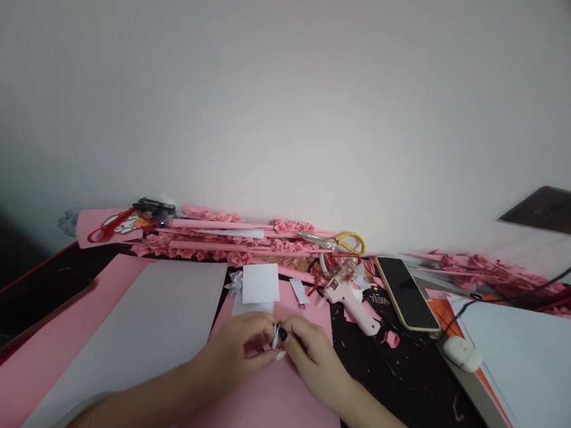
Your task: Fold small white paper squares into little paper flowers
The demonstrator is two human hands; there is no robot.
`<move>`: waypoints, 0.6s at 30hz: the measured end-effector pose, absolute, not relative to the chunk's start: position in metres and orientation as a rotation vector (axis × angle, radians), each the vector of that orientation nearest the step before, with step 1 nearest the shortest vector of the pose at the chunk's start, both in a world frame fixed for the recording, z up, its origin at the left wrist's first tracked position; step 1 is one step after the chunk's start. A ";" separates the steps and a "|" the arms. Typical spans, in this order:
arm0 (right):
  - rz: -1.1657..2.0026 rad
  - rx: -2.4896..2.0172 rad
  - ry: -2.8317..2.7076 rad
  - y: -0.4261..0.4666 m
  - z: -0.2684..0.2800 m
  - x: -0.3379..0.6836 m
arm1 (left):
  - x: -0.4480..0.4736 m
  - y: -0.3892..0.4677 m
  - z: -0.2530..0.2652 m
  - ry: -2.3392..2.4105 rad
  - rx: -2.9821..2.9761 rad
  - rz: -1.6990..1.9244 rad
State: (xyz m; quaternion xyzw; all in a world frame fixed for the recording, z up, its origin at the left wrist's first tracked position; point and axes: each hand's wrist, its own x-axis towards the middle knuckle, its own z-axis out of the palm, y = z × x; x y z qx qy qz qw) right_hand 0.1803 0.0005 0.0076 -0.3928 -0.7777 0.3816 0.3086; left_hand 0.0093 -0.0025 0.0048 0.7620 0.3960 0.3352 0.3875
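Observation:
Both hands meet over the pink paper sheet [269, 406] in front of me. Between their fingertips is a small folded piece of white paper [275, 337]. My left hand [239, 343] pinches it from the left, thumb below and index finger above. From the other side, my right hand [310, 353] has its fingers closed on the same piece. A dark spot shows at the right fingertips; I cannot tell what it is. Just beyond the hands lie a white paper square [261, 283], a white paper flower [234, 283] and a small white paper strip [299, 292].
Pink paper flower stems [203, 243] line the wall. Scissors [347, 243] with yellow handles rest on them. A pink glue gun [352, 304], a phone [406, 294] and a white earbud case [462, 353] lie to the right. White sheets [145, 328] cover the left; more paper [536, 369] lies far right.

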 end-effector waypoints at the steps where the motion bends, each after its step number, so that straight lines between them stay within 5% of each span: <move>1: 1.019 -1.037 -2.068 0.001 0.007 0.181 | 0.009 -0.002 0.005 1.000 1.944 0.855; 18: 1.027 -1.024 -2.138 -0.001 0.006 0.181 | 0.008 -0.001 0.004 0.974 1.976 0.856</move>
